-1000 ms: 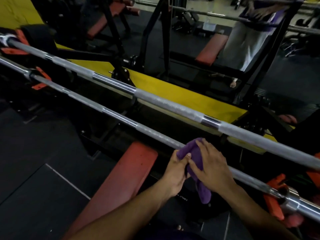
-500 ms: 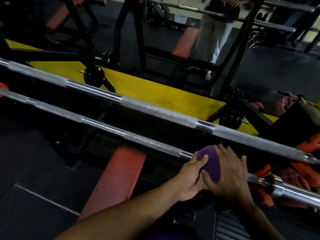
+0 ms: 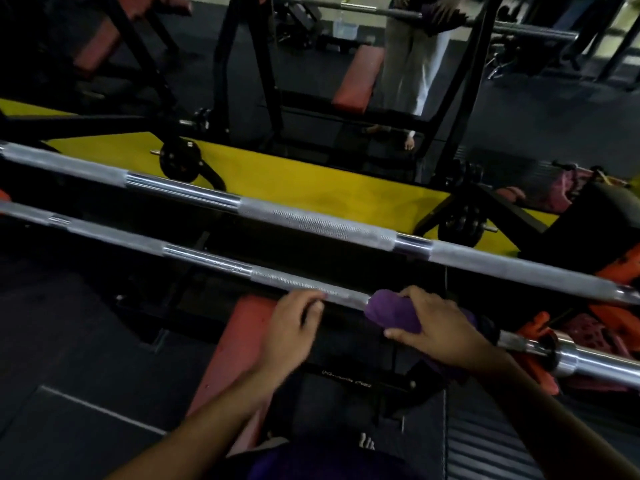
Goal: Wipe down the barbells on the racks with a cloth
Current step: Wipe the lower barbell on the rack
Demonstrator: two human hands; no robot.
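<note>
Two steel barbells cross the view from upper left to lower right. The near barbell [image 3: 207,263] passes under both my hands. A purple cloth [image 3: 393,313] is wrapped over it, and my right hand [image 3: 438,327] grips that cloth around the bar. My left hand [image 3: 294,323] is a little to the left of the cloth, its fingers curled over the bare knurled bar. The far barbell [image 3: 311,220] lies parallel behind, untouched. The near bar's sleeve [image 3: 588,362] sticks out at the right.
A red bench pad [image 3: 239,344] lies below the near bar. Orange rack hooks [image 3: 620,268] hold the bars at the right. A yellow floor strip [image 3: 311,183], black rack frames and small weight plates [image 3: 180,161] stand behind. A person [image 3: 412,57] stands at another rack further back.
My left hand has let go of the cloth and moved left onto the bare bar. My right hand stays wrapped on the cloth on the near bar.
</note>
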